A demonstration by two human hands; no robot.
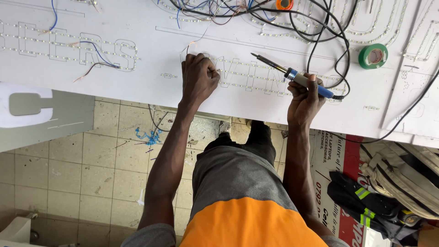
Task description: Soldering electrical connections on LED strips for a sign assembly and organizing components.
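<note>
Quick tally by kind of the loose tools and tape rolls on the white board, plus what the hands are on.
Soldering iron, blue handle, in the right hand: 1
Tape rolls: 2, green and orange
Thin wire, pinched by the left hand: 1
Total: 4

Your left hand (199, 75) rests on the board (137, 96), its fingertips on the LED strips (256, 80) near the board's middle. Your right hand (304, 98), just right of it, holds the soldering iron (292, 74), tip pointing far-left over those strips. The tape roll (372, 56) lies farther right on the board. Tangled cables (274, 18) sit beyond both hands. A backpack (402, 174) lies on the floor at near right.
</note>
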